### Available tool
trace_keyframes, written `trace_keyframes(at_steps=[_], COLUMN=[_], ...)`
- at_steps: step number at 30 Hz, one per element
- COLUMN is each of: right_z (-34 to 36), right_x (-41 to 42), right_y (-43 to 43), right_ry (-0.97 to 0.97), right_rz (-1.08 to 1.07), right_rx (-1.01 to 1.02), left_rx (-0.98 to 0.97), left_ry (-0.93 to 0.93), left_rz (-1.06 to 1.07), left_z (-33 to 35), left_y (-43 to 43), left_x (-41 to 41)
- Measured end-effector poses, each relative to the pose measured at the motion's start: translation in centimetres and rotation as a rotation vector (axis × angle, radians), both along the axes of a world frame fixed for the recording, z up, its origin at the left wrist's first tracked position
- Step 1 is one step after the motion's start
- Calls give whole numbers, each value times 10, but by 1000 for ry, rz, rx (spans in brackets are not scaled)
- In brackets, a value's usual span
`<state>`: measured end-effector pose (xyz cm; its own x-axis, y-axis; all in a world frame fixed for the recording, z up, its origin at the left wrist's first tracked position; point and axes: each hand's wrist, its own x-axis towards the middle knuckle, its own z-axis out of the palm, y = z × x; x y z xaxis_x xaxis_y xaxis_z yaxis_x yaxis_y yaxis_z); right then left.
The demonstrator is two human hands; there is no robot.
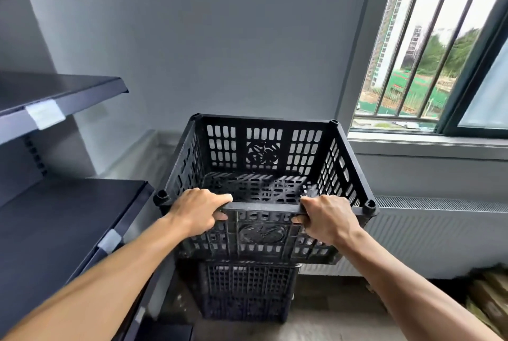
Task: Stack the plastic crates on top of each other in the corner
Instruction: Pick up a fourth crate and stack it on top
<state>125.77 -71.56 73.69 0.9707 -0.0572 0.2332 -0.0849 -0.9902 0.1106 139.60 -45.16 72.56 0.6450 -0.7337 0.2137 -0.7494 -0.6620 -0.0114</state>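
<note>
A black slotted plastic crate (pixel 264 148) sits empty at the top of a stack in the corner, between the shelving and the window wall. Below it I see the dark lower crates (pixel 247 291) reaching down to the floor. My left hand (pixel 196 210) grips the near rim of the top crate on its left side. My right hand (pixel 327 217) grips the same rim on its right side, fingers curled over the edge. Whether the top crate rests fully on the one below I cannot tell.
Dark metal shelves (pixel 63 93) stand at the left, the lower shelf (pixel 68 217) close to the stack. A barred window (pixel 428 60) and a white radiator (pixel 428 236) line the right wall. Cardboard boxes (pixel 492 302) lie on the floor at the lower right.
</note>
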Motion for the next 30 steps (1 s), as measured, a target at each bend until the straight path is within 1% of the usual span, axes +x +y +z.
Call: trace_keyframes(at_steps=[4,9,12,19,24,30], right_z=[-1,-10,-14,-20,-29,-33], right_x=[25,55,79,147,190,224], right_y=[0,-10,-19,-48,-69,-94], right_ry=[11,26,23,29,69,83], right_rz=[-18,-31,-19,2,16,61], right_rx=[-27,-13,5,-26,-13,33], left_rx=[-9,-2,12,30,52,88], left_ry=[23,25,32,66,102,146], left_rz=[-13,-33,-30,-9,10,8], left_z=[-4,-8,-10,-12,-19,-17], left_y=[-2,-11,-20,-46,-66,-87], left_x=[25,59,83,138,175,215])
